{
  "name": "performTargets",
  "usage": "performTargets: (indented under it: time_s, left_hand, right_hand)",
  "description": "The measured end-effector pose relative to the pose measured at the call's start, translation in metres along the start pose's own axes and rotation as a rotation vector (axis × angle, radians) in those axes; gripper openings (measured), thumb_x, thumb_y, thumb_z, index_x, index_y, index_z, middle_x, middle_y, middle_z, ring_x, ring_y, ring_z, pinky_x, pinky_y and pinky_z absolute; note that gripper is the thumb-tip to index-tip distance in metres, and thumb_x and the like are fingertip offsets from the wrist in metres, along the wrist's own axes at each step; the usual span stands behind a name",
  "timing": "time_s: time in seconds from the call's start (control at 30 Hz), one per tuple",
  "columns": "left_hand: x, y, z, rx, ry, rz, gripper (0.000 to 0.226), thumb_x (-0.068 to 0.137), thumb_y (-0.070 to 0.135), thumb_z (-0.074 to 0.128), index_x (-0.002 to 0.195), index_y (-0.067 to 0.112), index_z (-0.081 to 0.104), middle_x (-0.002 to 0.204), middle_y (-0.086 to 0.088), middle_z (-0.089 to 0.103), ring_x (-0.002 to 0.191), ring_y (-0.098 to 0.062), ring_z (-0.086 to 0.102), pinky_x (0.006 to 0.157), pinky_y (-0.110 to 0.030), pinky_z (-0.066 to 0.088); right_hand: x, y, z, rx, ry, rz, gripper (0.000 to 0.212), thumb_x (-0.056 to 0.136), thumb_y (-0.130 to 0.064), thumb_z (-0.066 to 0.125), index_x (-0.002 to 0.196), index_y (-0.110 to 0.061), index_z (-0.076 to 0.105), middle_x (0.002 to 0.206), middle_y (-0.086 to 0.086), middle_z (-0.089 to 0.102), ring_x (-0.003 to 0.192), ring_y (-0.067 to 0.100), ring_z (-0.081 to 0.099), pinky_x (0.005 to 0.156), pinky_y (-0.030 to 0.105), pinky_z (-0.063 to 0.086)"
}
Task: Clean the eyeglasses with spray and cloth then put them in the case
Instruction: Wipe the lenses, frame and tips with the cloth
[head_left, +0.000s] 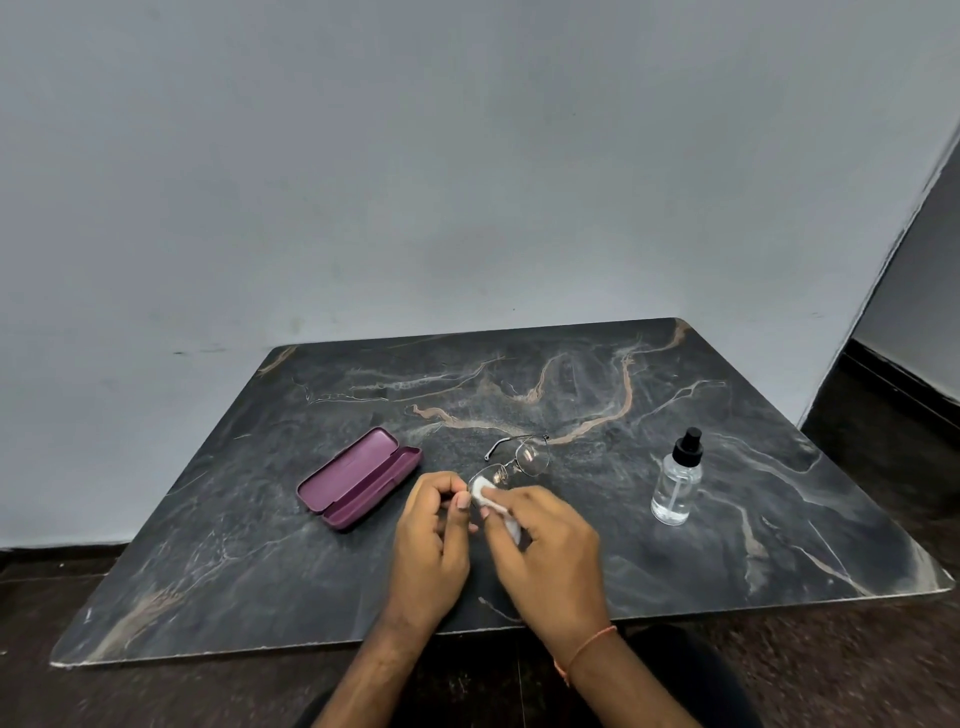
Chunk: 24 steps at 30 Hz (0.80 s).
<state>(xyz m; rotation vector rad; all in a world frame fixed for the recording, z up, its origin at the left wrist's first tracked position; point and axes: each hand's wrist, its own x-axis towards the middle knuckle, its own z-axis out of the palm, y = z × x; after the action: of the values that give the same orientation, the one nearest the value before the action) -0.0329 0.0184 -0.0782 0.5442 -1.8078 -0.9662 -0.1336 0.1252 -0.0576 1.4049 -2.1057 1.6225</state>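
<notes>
at table centre: eyeglasses pinched by left hand; cloth gripped by right hand
at 9 o'clock: open case
at 3 o'clock: spray bottle, apart
table edges: bare

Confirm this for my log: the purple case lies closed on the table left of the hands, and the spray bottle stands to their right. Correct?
Not quite: the head view shows the purple case lying open, lid folded back. It is left of the hands, and the spray bottle stands upright to their right.
</notes>
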Motion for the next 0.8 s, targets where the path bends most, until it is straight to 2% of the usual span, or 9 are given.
performTargets:
  time_s: [0.13, 0.23, 0.3, 0.43, 0.5, 0.63, 0.73, 0.8]
  left_hand:
    - [-0.002, 0.0, 0.001, -0.037, -0.006, -0.02, 0.015, 0.11, 0.028, 0.055, 0.104, 0.019, 0.066, 0.099, 0.001, 0.064, 0.081, -0.012, 0.065, 0.073, -0.016, 0.058]
    - [-0.002, -0.005, -0.001, -0.015, -0.001, -0.023, 0.011, 0.109, 0.015, 0.057, 0.105, 0.018, 0.067, 0.1, 0.008, 0.064, 0.085, -0.011, 0.067, 0.075, -0.013, 0.055]
    - [-0.001, -0.004, -0.001, 0.01, 0.0, -0.012, 0.012, 0.108, 0.012, 0.057, 0.105, 0.019, 0.067, 0.099, 0.007, 0.065, 0.087, -0.009, 0.067, 0.077, -0.011, 0.053]
    - [-0.002, 0.003, 0.001, -0.006, -0.023, -0.008, 0.017, 0.109, 0.031, 0.053, 0.103, 0.02, 0.066, 0.096, -0.001, 0.064, 0.078, -0.013, 0.063, 0.072, -0.012, 0.053]
    - [-0.002, 0.003, 0.0, -0.002, -0.023, 0.0, 0.019, 0.109, 0.03, 0.054, 0.103, 0.017, 0.066, 0.095, -0.002, 0.063, 0.077, -0.011, 0.062, 0.071, -0.011, 0.051]
    - [-0.001, -0.001, -0.001, 0.017, -0.008, -0.007, 0.011, 0.107, 0.012, 0.056, 0.104, 0.011, 0.066, 0.097, -0.005, 0.065, 0.081, -0.006, 0.064, 0.074, -0.01, 0.05]
    - [-0.001, -0.002, 0.001, 0.007, -0.009, -0.024, 0.013, 0.109, 0.018, 0.055, 0.103, 0.016, 0.066, 0.094, -0.005, 0.063, 0.075, -0.011, 0.061, 0.071, -0.011, 0.05]
    - [-0.002, -0.001, 0.001, -0.009, 0.003, -0.036, 0.016, 0.11, 0.028, 0.054, 0.103, 0.019, 0.065, 0.093, -0.005, 0.063, 0.073, -0.014, 0.061, 0.07, -0.012, 0.051]
  right_hand:
    - [0.008, 0.006, -0.003, -0.024, 0.093, 0.101, 0.023, 0.095, -0.022, 0.08, 0.116, -0.032, 0.083, 0.096, -0.014, 0.076, 0.086, 0.004, 0.072, 0.075, 0.033, 0.061]
    - [0.002, 0.001, -0.002, 0.015, -0.009, 0.005, 0.026, 0.095, -0.021, 0.079, 0.119, -0.031, 0.083, 0.103, -0.014, 0.077, 0.09, 0.003, 0.073, 0.077, 0.028, 0.061]
    - [-0.001, -0.001, -0.001, 0.019, -0.03, -0.034, 0.025, 0.094, -0.021, 0.079, 0.117, -0.03, 0.083, 0.102, -0.014, 0.077, 0.088, 0.001, 0.073, 0.076, 0.026, 0.061]
    - [0.014, 0.005, -0.004, -0.003, 0.113, 0.096, 0.021, 0.093, -0.019, 0.082, 0.111, -0.03, 0.085, 0.092, -0.013, 0.077, 0.08, 0.003, 0.072, 0.071, 0.027, 0.059]
    - [0.014, 0.005, -0.004, -0.009, 0.067, 0.068, 0.022, 0.094, -0.02, 0.081, 0.115, -0.029, 0.084, 0.096, -0.011, 0.077, 0.083, 0.004, 0.073, 0.074, 0.026, 0.059]
    - [0.003, 0.001, -0.005, 0.052, -0.104, -0.039, 0.02, 0.092, -0.029, 0.077, 0.111, -0.03, 0.084, 0.099, -0.013, 0.079, 0.087, 0.002, 0.074, 0.076, 0.025, 0.059]
    - [0.015, 0.005, -0.015, 0.169, 0.025, 0.096, 0.015, 0.09, -0.038, 0.075, 0.103, -0.041, 0.081, 0.082, -0.013, 0.074, 0.07, 0.003, 0.067, 0.061, 0.023, 0.053]
    - [0.029, 0.016, -0.025, 0.151, 0.158, 0.177, 0.017, 0.088, -0.034, 0.077, 0.102, -0.042, 0.081, 0.078, -0.017, 0.07, 0.062, 0.001, 0.059, 0.055, 0.019, 0.045]
